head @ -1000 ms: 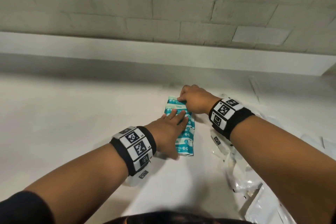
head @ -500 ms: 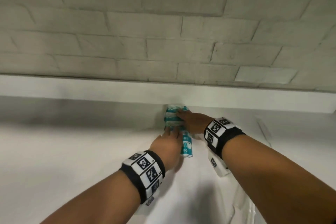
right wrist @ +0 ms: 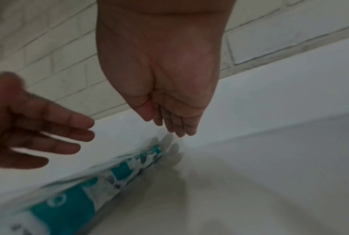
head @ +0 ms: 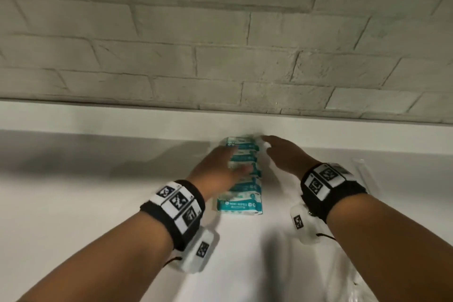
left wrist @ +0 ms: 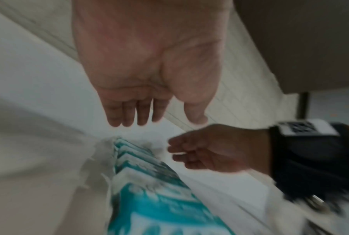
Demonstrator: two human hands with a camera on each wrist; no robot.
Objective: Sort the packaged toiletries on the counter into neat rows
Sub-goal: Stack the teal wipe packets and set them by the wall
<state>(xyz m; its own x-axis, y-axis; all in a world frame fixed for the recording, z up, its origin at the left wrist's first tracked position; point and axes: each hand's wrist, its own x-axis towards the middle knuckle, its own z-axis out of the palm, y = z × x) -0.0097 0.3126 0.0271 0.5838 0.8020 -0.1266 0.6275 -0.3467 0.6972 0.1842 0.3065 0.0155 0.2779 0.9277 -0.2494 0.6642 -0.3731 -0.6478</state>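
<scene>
1. Counter (head: 73, 203): white, fills the lower half of the head frame; a brick wall (head: 220, 44) fills the upper half, with a pale upstand between them.

2. Wipes (head: 241, 179): one row of teal-and-white packs at centre frame, overlapped like shingles, running from the upstand towards the lower edge. The far pack looks to touch the upstand; the nearest pack lies flat and fully shown.

3. Left hand (head: 215, 171): left of centre, fingers straight and spread, holding nothing. It hovers over the row's left side; the left wrist view shows the palm clear of the packs.

4. Right hand (head: 282, 154): just right of the row's far end, fingers straight and together, nothing held. Fingertips sit close to the far pack; contact cannot be told through the blur.

5. Clear packets (head: 355, 287): glimpsed at the lower right corner; one more clear item (head: 361, 171) lies at right of centre, well apart from the row.

6. Step, as judged: the wipes row looks squared up and released. Next move likely calls for fetching the clear packets at right and starting a second row beside the first, without nudging the overlapped packs.

7. Writing: nearest pack reads "MINI WIPES". Smaller print is unreadable. Wristbands (head: 176, 203) carry black-and-white square markers.
</scene>
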